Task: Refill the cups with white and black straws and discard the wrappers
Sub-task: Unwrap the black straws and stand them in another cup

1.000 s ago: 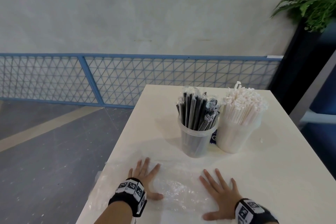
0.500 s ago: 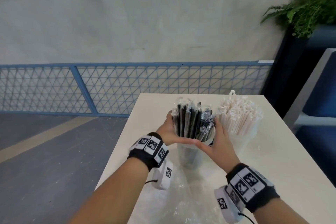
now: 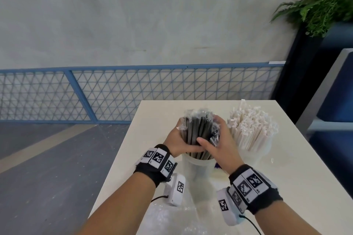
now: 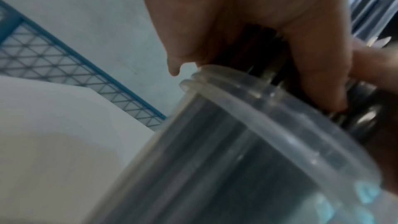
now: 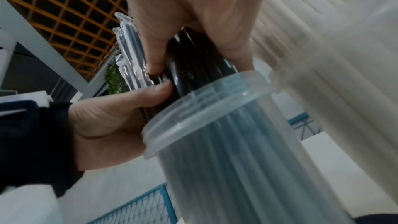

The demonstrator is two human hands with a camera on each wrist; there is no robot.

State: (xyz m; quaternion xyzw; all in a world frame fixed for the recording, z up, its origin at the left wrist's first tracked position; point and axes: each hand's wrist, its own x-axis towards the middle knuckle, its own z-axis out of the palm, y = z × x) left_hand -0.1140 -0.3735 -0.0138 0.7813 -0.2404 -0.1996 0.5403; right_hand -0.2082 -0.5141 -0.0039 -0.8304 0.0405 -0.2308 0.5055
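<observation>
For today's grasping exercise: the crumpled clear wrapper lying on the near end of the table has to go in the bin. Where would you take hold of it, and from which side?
Probably pinch a raised crease of the clear wrapper from above. It lies flat and crinkled on the table, so no edge shows to slide under. Both the left hand and right hand grip the black straws above their cup; one must let go first.

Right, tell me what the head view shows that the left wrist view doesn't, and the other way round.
Only the head view shows the white straws in their own cup beside the black ones, the clear wrapper lying on the table's near edge, the potted plant, and the right hand whole. Only the left wrist view shows the clear cup's ridged rim close up, just below the left hand. Both show the two hands wrapped round the black straws, the blue mesh railing and the grey wall.
</observation>
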